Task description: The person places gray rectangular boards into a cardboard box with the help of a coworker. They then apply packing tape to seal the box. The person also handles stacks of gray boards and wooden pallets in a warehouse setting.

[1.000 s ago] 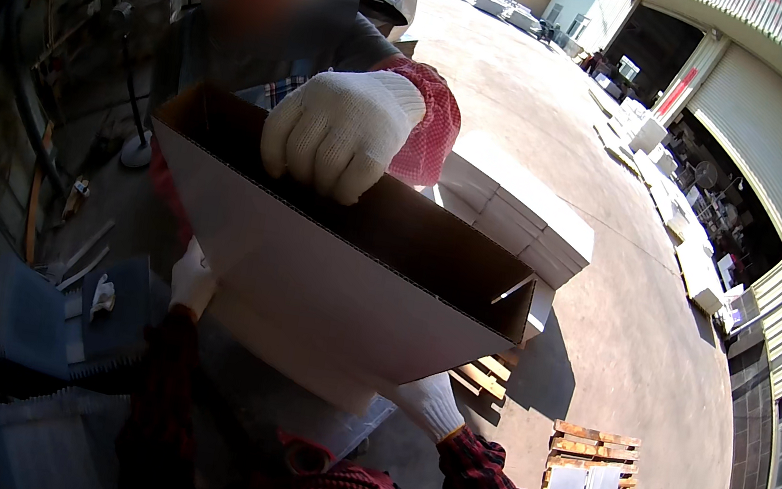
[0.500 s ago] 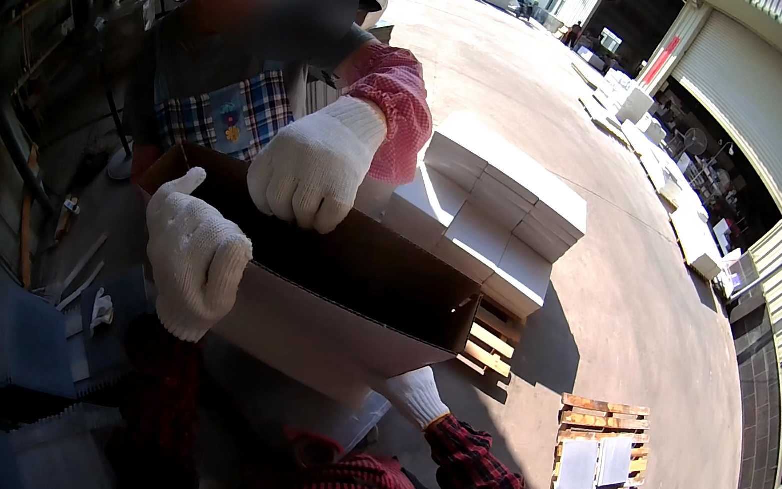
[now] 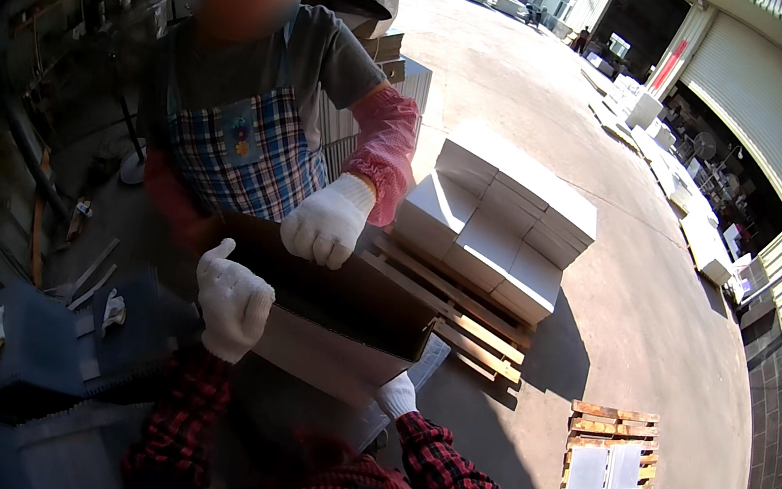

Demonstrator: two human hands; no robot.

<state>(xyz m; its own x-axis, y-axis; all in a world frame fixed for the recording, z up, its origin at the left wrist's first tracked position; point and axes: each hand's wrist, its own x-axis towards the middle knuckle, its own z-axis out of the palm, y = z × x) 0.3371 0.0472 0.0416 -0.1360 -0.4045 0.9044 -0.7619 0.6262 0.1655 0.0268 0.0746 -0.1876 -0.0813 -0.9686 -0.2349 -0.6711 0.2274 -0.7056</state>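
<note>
An open cardboard box (image 3: 324, 352), white outside and brown inside, is held in front of me, its near right corner tipped toward me. My left hand (image 3: 233, 308), in a white knit glove, is closed on the near left part of its rim, thumb pointing up. Low at the box's right corner, my right hand (image 3: 398, 394) grips from beneath; its fingers are hidden by the box. Across from me stands a person in a plaid apron (image 3: 247, 157), whose gloved hand (image 3: 327, 220) closes over the far rim. The box's bottom is too dark to make out.
White boxes (image 3: 490, 224) are stacked on a wooden pallet (image 3: 487, 345) beyond the box. A smaller pallet (image 3: 614, 416) with flat pale panels lies at right. Grey-blue sheets (image 3: 27, 347) with loose gloves are at lower left. More stacked cartons (image 3: 403, 95) stand behind the person.
The box and the hands on it have sunk lower, farther from my view, with my left hand shifting right in the picture. The other person now shows more upright and farther back.
</note>
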